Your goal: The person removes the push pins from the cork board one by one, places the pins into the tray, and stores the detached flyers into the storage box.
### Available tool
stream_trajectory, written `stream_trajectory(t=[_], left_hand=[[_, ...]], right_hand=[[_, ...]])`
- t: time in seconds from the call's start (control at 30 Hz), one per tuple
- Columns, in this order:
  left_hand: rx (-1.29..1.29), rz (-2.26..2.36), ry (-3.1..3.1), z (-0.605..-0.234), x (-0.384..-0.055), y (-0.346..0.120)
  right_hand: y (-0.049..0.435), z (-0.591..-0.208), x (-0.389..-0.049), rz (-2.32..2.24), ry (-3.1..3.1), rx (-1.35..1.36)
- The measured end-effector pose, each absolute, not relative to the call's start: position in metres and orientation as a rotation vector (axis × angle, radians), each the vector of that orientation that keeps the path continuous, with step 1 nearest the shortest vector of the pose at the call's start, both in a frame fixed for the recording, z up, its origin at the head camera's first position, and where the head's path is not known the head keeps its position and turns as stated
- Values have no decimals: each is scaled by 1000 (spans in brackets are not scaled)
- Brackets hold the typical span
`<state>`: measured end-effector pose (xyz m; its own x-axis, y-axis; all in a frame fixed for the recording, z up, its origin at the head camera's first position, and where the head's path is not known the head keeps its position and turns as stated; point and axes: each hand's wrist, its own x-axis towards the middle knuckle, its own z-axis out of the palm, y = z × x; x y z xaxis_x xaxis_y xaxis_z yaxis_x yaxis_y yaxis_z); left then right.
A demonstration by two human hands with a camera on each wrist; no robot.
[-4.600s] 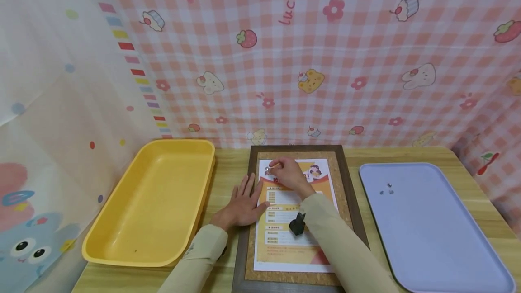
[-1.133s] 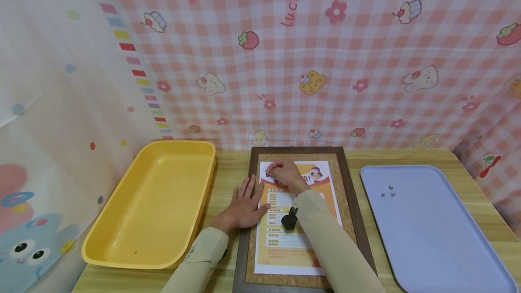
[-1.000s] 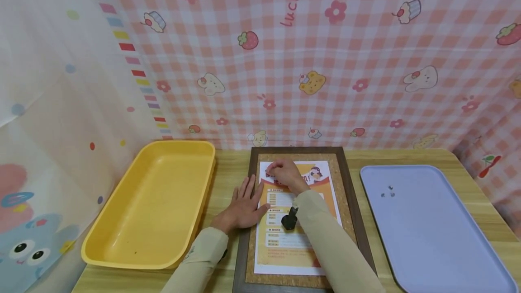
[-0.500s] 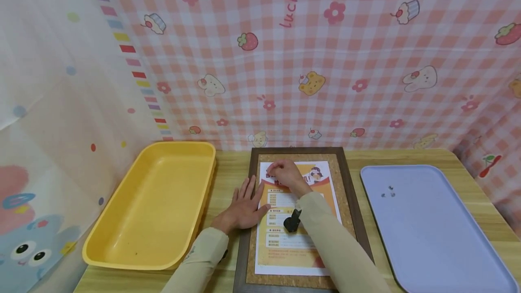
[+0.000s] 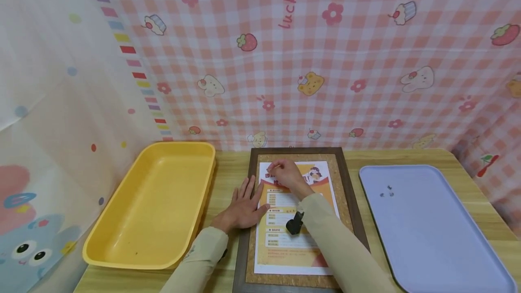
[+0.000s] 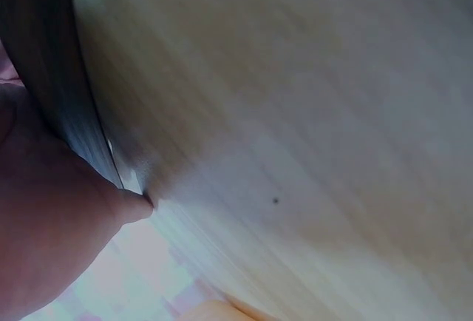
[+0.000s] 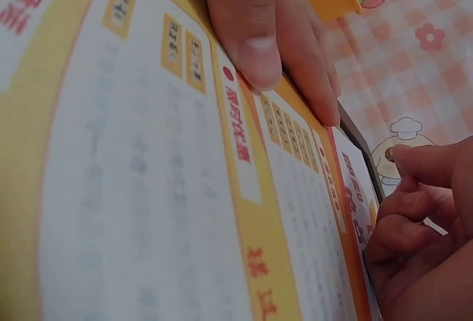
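Note:
A printed poster (image 5: 285, 257) in orange and white lies on a cork board (image 5: 337, 180) with a dark wooden frame (image 5: 352, 202). My right hand (image 5: 288, 176) is at the poster's top left corner, its thumb and finger pinching a small metallic thumbtack (image 7: 390, 154); its point is hidden. The left hand (image 5: 243, 207) lies spread across the frame's left side, with its thumb and index finger on the poster's edge. In the left wrist view, part of that hand (image 6: 66, 225) shows beside the dark frame.
To the left stands a deep yellow tray (image 5: 148, 207). A pale purple tray (image 5: 439, 234) lies to the right, holding 3 small metallic pieces (image 5: 390, 188) near its far left corner. Behind the wooden table (image 5: 232, 159) hangs a pink checked cloth (image 5: 260, 62).
Over the last second the right wrist and forearm have shifted slightly right, while the fingertips stay at the same corner. The left hand keeps its place.

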<state>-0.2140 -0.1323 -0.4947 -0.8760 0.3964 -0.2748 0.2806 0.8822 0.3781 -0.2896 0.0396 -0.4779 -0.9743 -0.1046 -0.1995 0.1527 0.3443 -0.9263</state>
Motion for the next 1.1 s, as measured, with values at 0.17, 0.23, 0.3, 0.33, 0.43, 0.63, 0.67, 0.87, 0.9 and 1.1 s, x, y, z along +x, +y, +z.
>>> stream_trajectory(t=[0.17,0.23,0.3,0.33,0.43,0.63,0.67,0.87,0.9,1.1], left_hand=[[520,491,2699,-490,-214,-133],[519,497,2702,-488,-213,-132],[516,490,2707,-492,-214,-133],[513,487,2708,-494,-214,-133],[515,508,2710,-498,-215,-133],[518,529,2702,-499,-216,-134],[518,530,2700,-499,-216,-134],[527,518,2690,-495,-213,-134],[533,523,2689,-493,-212,-133],[562,562,2679,-484,-209,-133]], right_hand=[[45,-477,-286,-1696,2385,14],[47,-476,-285,-1680,2383,34],[50,-475,-284,-1659,2376,63],[52,-475,-284,-1646,2380,70],[56,-474,-282,-1624,2382,83],[62,-471,-277,-1632,2411,59],[63,-470,-277,-1625,2421,59],[73,-467,-273,-1563,2467,35],[74,-467,-272,-1558,2476,22],[83,-463,-269,-1568,2470,10]])
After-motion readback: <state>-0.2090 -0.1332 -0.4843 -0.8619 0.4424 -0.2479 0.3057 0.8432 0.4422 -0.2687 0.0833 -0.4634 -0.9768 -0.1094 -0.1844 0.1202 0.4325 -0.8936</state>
